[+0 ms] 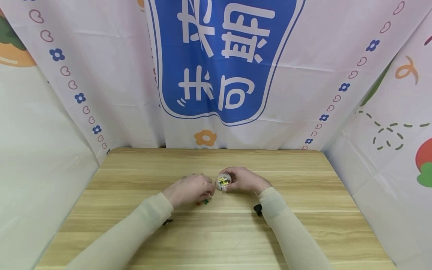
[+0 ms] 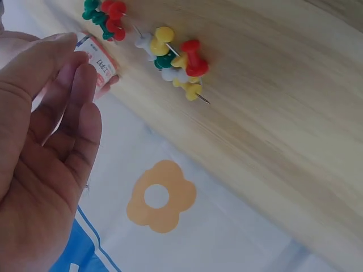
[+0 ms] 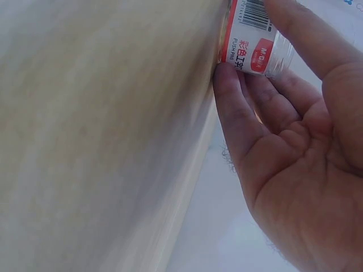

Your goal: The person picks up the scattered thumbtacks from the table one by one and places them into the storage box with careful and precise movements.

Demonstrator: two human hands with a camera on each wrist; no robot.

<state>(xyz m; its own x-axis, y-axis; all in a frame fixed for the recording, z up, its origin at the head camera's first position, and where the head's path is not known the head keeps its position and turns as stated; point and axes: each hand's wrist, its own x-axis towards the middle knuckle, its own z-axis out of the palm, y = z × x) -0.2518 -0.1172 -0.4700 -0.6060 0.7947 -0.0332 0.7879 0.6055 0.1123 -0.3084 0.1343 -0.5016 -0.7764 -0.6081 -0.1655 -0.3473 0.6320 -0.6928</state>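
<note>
My right hand (image 1: 245, 180) grips a small clear jar (image 3: 281, 56) with a red-and-white push pin label, its thumb on one side and fingers on the other. Looking in from the head view, yellow, white and dark green push pins (image 1: 223, 181) show through the jar's round mouth. Close to the left of the jar is my left hand (image 1: 194, 189), its fingers bent and thumb near the fingertips; I cannot tell whether it pinches a pin. Loose push pins in yellow, white, red and green (image 2: 176, 59) lie beside it, partly hidden from the head.
A smaller group of green and red push pins (image 2: 106, 18) lies apart from the mixed pile. The wooden table (image 1: 216, 240) ends at a printed cloth backdrop (image 1: 300, 101). Black wrist-camera parts (image 1: 258, 209) show beside the right sleeve.
</note>
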